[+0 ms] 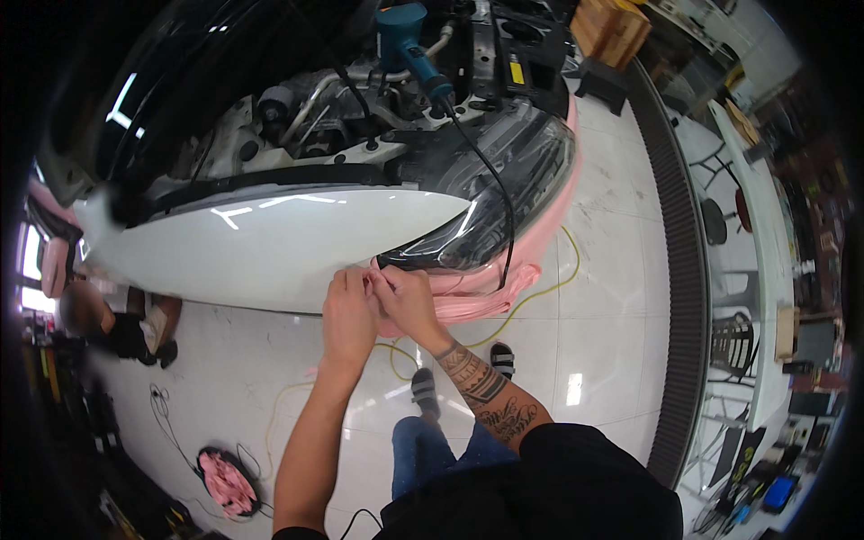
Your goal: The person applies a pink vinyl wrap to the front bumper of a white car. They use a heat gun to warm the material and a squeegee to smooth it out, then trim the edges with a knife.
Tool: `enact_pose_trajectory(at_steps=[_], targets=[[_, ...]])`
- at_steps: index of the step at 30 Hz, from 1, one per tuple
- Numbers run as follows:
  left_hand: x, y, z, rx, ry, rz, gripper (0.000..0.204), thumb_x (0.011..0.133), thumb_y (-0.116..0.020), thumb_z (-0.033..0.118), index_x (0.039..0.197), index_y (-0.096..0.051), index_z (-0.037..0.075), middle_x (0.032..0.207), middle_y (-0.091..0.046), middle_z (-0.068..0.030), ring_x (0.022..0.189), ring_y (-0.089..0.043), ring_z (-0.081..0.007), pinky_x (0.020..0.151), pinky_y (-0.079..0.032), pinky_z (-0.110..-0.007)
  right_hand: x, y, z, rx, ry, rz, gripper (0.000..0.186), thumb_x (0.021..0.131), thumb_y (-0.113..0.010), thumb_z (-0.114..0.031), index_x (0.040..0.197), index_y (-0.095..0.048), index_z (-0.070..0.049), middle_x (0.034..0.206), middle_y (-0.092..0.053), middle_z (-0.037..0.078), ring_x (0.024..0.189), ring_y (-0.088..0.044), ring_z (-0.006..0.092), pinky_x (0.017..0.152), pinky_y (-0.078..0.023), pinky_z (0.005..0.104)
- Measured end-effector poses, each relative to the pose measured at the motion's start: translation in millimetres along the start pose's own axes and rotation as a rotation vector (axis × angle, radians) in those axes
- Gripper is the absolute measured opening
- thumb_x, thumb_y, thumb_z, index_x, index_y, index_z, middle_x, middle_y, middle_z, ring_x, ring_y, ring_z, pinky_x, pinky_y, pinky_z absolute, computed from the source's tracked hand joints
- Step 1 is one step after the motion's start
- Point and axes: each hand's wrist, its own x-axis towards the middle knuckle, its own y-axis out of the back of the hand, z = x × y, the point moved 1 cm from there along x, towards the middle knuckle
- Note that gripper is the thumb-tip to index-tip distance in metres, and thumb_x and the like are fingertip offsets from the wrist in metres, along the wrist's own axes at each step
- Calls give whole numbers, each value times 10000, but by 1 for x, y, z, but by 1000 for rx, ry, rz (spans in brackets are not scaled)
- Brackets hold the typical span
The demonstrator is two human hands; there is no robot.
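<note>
Both my hands meet at the corner where the white fender (270, 238), the headlight (486, 211) and the pink-wrapped bumper (441, 310) come together. My left hand (349, 306) has its fingers bent and pinched on the edge of the pink film (371, 270). Right beside it, my right hand (405, 301) pinches the same film, thumb and fingers closed. The fingertips largely cover the bit of film between them. Loose folds of film (517, 290) bunch along the bumper below the headlight.
A teal heat gun (405, 49) rests over the engine bay, its black cord (490, 171) hanging across the headlight. A yellow hose (540, 292) lies on the tiled floor. Another person (112, 319) crouches at the left. A black container of pink film (227, 481) stands lower left.
</note>
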Motion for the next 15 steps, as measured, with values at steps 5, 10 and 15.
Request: enact_pose_trajectory(at_steps=[5, 10, 15], targets=[[12, 1, 10, 370, 60, -229, 78, 834, -528, 84, 801, -523, 13, 775, -598, -159, 760, -609, -328, 666, -484, -428, 8, 7, -1, -150, -1, -110, 228, 885, -545, -161, 723, -621, -20, 585, -559, 201, 528, -570, 377, 477, -431, 440], [12, 1, 11, 580, -2, -254, 72, 810, -536, 91, 783, -561, 29, 710, -612, -129, 674, -614, -309, 615, -456, -427, 17, 18, -12, -120, -151, -289, 395, 907, -496, -306, 713, -652, 1, 644, -590, 250, 629, -599, 422, 590, -465, 500], [-4, -15, 2, 267, 30, -50, 86, 790, -553, 75, 763, -574, -4, 664, -590, -157, 650, -595, -328, 587, -426, -414, 37, 23, -50, -410, -241, -382, 482, 879, -520, -407, 720, -678, 20, 704, -626, 245, 685, -625, 417, 632, -498, 463]])
